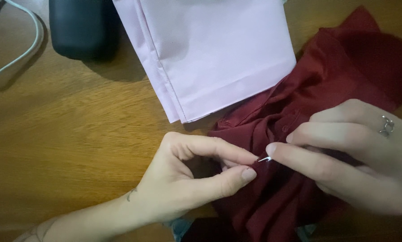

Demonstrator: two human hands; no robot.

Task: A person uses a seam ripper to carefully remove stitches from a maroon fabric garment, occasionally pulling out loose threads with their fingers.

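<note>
The small metal tool [265,158] showed only its forked tip; the rest lay hidden under the right hand [357,152]; how the fingers gripped it could not be told. The right hand ran off the picture's right edge; its wrist was out of view. The dark red cloth [299,112] was cut off at the bottom and right edges; part of it lay under the pink folded fabric [210,49], which ran off the top. The dark object [82,27] and the white cable [17,49] were cut by the top and left edges; the object's kind could not be told. The left hand [187,175] covered the cloth's bunched edge; its forearm left the frame below.
</note>
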